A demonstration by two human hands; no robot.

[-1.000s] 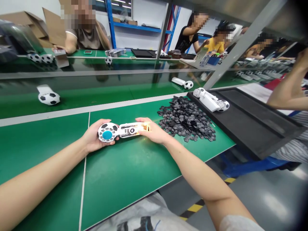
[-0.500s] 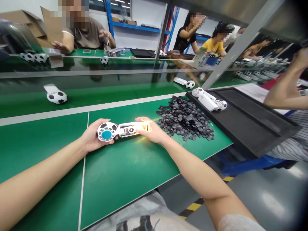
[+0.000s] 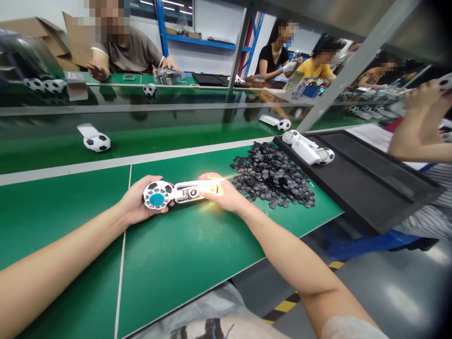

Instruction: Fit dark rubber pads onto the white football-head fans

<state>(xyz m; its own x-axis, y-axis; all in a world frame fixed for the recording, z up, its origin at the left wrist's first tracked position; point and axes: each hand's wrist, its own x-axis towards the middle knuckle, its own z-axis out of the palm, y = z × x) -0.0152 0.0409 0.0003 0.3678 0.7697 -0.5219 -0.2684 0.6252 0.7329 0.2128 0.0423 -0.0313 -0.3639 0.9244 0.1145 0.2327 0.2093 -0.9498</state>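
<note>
A white handheld fan (image 3: 185, 193) with a soccer-ball-patterned head and a blue disc at its centre lies across both my hands, above the green table. My left hand (image 3: 136, 201) is closed around the ball-shaped head from the left. With its fingers on the far end of the handle, my right hand (image 3: 224, 192) grips the other side. The handle glows bright yellow-orange there, and its inner parts show near the middle. Just beyond my right hand spreads a heap of small black pieces (image 3: 273, 174).
A black tray (image 3: 370, 183) at the right carries several white soccer-ball fans (image 3: 305, 148). Behind a pale strip, a green conveyor holds another fan (image 3: 97, 141) at the left and one fan (image 3: 283, 125) farther right. Co-workers sit across the line; a person's arm (image 3: 406, 127) is at the right.
The fans on the near conveyor have shifted to the right, while the ball across the line moved slightly left. My hands hold the fan nearly still. Co-workers opposite have moved their arms.
</note>
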